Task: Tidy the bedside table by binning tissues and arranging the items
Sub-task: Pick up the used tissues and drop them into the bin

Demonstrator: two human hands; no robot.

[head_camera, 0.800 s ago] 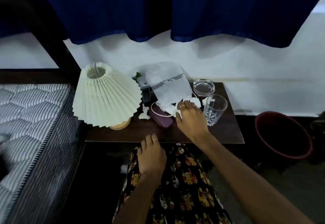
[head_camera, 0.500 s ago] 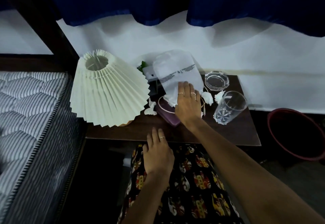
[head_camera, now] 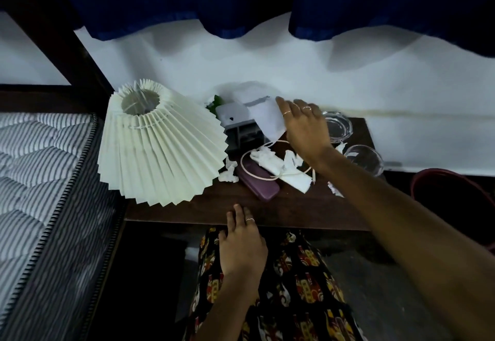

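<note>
Her right hand (head_camera: 302,129) pinches the plastic bag (head_camera: 263,118) just left of the glass (head_camera: 364,159); one careless forearm swing could topple it, while her left hand (head_camera: 241,244) rests spread

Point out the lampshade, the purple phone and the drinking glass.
lampshade (head_camera: 160,150): head view, on the pleated side of the shade.
purple phone (head_camera: 258,184): head view, on the bare middle of its back.
drinking glass (head_camera: 365,159): head view, on its clear wall beside the forearm.

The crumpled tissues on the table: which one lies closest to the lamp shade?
The small crumpled tissue beside the lamp shade, left of the purple case; the others lie further right.
</note>
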